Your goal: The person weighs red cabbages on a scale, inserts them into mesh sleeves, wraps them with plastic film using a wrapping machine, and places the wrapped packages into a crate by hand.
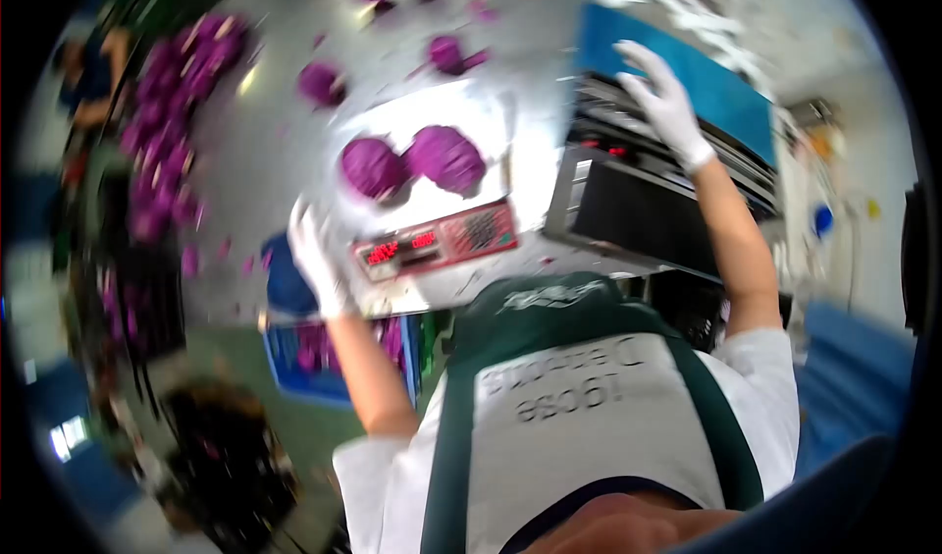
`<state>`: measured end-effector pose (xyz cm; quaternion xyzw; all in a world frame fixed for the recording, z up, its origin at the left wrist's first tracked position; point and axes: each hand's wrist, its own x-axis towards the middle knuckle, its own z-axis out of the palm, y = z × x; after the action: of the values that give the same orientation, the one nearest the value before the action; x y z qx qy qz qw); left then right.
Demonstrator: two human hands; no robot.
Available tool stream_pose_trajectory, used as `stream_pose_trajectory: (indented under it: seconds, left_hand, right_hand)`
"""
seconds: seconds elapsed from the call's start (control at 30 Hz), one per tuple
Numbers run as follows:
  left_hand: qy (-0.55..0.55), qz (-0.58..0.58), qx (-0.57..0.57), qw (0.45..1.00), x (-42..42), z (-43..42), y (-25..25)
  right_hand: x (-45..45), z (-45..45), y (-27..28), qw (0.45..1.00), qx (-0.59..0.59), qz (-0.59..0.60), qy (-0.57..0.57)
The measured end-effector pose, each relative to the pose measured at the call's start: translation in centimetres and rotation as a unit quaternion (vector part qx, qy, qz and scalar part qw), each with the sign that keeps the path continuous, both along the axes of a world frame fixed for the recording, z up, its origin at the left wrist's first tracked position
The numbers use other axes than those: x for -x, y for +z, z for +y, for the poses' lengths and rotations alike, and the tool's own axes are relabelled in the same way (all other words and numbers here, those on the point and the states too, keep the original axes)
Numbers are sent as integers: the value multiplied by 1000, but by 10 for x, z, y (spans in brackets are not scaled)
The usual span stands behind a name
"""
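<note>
Two purple cabbages rest side by side on the pale plate of a red scale with lit red digits. My left hand, in a white glove, is raised near the plate's left corner, above a dark blue round object; its fingers are apart and nothing shows in it. On the right, my gloved right hand reaches over a black and silver machine with a blue panel. Its fingers are spread and it holds nothing; contact with the machine is unclear.
More purple cabbages lie on the metal table, with a large heap along its left side. A blue crate with purple contents stands below the near edge. Another person is at the upper left.
</note>
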<state>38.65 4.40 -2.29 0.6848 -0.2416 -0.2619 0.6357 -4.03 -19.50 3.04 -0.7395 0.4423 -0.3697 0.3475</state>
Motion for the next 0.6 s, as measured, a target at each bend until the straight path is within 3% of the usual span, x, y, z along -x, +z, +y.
stream_pose_trajectory:
  seconds: [0.03,0.1,0.2,0.23,0.3,0.33,0.37,0.43,0.47,0.5,0.53,0.6]
  left_hand:
    - [12,12,-1,1000,9,-5,5]
    - [31,-14,6,999,7,-6,-11]
    - [33,-51,-7,998,19,-21,1]
    - [35,-66,-16,997,22,-25,6]
    - [51,-83,-10,995,29,-36,15]
    - [49,-167,-50,983,39,-44,24]
    - [79,-127,-36,988,51,-52,34]
    - [56,-231,-71,969,61,-58,40]
    - [66,-211,-65,973,79,-68,52]
    - [80,-191,-60,976,95,-76,61]
    - [78,-228,-83,967,99,-76,60]
    - [73,-319,-120,937,108,-77,61]
  right_hand:
    - [29,-16,5,997,47,67,-17]
    - [83,-50,8,990,-20,110,-87]
    - [174,-112,-15,965,-80,206,-144]
    - [195,-128,-20,952,-138,188,-198]
    - [240,-173,-39,927,-93,288,-220]
    - [253,-195,-51,934,-89,260,-230]
    - [263,-219,-64,932,-81,265,-232]
    - [278,-273,-100,914,-110,315,-233]
    - [268,-277,-87,905,-132,346,-210]
    - [271,-309,-112,836,-71,512,-186]
    - [267,-322,-120,835,-37,518,-183]
    - [265,-359,-147,749,6,658,-78]
